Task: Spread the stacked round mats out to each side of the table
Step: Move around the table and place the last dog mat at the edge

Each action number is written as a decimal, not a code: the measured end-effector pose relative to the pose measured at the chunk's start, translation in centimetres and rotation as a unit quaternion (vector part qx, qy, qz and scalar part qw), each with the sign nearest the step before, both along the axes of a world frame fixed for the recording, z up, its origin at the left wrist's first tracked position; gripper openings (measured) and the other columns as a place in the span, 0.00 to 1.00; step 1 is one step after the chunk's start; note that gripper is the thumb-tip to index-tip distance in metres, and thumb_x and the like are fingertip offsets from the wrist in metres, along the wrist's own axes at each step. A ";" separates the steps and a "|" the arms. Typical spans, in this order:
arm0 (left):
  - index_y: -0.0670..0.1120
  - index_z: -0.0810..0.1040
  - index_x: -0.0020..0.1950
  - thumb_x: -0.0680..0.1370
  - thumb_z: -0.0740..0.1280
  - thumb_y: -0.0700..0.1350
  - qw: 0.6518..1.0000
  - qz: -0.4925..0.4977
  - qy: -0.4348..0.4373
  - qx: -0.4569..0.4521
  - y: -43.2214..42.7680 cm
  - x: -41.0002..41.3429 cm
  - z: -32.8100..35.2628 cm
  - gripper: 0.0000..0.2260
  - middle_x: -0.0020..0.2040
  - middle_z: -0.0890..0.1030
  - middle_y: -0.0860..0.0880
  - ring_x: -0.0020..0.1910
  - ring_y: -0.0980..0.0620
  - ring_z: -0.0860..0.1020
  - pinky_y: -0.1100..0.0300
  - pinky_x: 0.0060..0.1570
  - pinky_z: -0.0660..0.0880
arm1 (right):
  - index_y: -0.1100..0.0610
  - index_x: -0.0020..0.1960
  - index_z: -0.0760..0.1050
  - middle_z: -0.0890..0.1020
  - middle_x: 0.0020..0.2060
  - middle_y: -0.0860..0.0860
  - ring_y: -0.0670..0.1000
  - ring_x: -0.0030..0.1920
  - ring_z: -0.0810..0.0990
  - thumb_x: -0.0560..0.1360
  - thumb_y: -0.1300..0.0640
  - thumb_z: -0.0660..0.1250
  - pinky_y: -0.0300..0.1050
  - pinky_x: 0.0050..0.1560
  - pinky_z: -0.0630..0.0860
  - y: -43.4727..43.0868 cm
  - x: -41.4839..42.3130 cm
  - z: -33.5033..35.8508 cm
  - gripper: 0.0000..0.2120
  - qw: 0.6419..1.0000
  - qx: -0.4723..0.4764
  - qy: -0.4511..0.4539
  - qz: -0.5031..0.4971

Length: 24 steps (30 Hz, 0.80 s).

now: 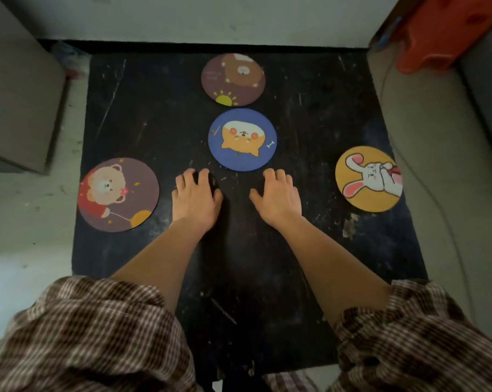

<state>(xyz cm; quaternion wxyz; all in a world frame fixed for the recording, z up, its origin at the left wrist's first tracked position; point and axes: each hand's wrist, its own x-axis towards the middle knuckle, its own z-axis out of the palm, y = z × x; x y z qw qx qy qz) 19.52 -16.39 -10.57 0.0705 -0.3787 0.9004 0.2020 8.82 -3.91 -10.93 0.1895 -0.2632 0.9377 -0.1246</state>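
A home room: low black table (154,114), grey sofa (437,137), orange stool (437,32).

No legible txt; faint marks on far mat (233,79) unreadable

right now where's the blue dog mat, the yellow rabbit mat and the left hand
blue dog mat (242,139), head view, on the dog's face
yellow rabbit mat (368,179), head view, on the rabbit's head
left hand (196,198), head view, back of the hand

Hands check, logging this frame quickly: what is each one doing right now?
Left hand: open, flat on the table, holding nothing.
Right hand: open, flat on the table, holding nothing.
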 end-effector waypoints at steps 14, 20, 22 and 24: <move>0.50 0.62 0.74 0.74 0.69 0.48 0.935 0.259 0.141 0.195 -3.6 -8.7 -0.8 0.30 0.66 0.73 0.45 0.68 0.40 0.64 0.46 0.63 0.66 | 0.62 0.64 0.65 0.73 0.60 0.59 0.60 0.59 0.73 0.71 0.52 0.69 0.49 0.51 0.71 -4.4 -7.7 0.4 0.27 0.942 -0.162 -0.146 -0.253; 0.45 0.77 0.62 0.74 0.71 0.45 0.876 0.365 0.166 0.267 -3.6 -8.9 -0.2 0.17 0.59 0.80 0.44 0.56 0.45 0.77 0.55 0.52 0.74 | 0.60 0.44 0.70 0.71 0.32 0.51 0.49 0.32 0.72 0.68 0.59 0.71 0.40 0.24 0.64 -4.7 -8.2 -0.2 0.11 0.875 -0.209 -0.248 -0.360; 0.48 0.81 0.45 0.73 0.70 0.43 0.881 0.350 0.167 0.272 -3.2 -7.8 -0.1 0.02 0.47 0.82 0.45 0.45 0.47 0.78 0.58 0.43 0.73 | 0.59 0.34 0.69 0.71 0.29 0.51 0.47 0.28 0.70 0.68 0.60 0.70 0.39 0.24 0.64 -4.1 -7.9 -0.4 0.10 0.888 -0.194 -0.242 -0.340; 0.47 0.78 0.38 0.73 0.70 0.42 0.886 0.344 0.154 0.270 -2.5 -6.5 -0.3 0.04 0.41 0.81 0.45 0.40 0.47 0.77 0.58 0.40 0.72 | 0.57 0.34 0.69 0.74 0.32 0.51 0.46 0.30 0.71 0.69 0.60 0.68 0.39 0.26 0.65 -3.4 -7.0 -0.7 0.10 0.915 -0.179 -0.220 -0.287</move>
